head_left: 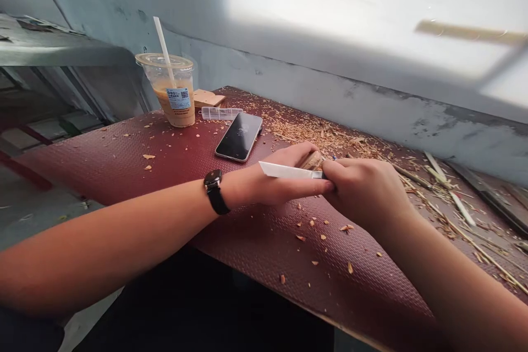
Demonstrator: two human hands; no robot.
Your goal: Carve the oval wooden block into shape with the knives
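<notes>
My left hand (280, 179), with a black watch (215, 191) on its wrist, is closed around a small carved piece of wood (312, 161). Most of that wood is hidden by my fingers. In my right hand (367, 190) is a carving knife, gripped by its handle; its pale blade (289, 171) points left across my left hand. The two hands meet just above the table, the right thumb close to the wood. The knife's handle is mostly covered by my right fingers.
On the dark red table (264, 242) lie a phone (239, 137), a clear plastic box (221, 114), a wooden block (208, 98) and an iced drink cup (175, 93) with a straw. Wood shavings (322, 135) pile along the wall. Thin strips and a long dark blade (490, 198) lie at right.
</notes>
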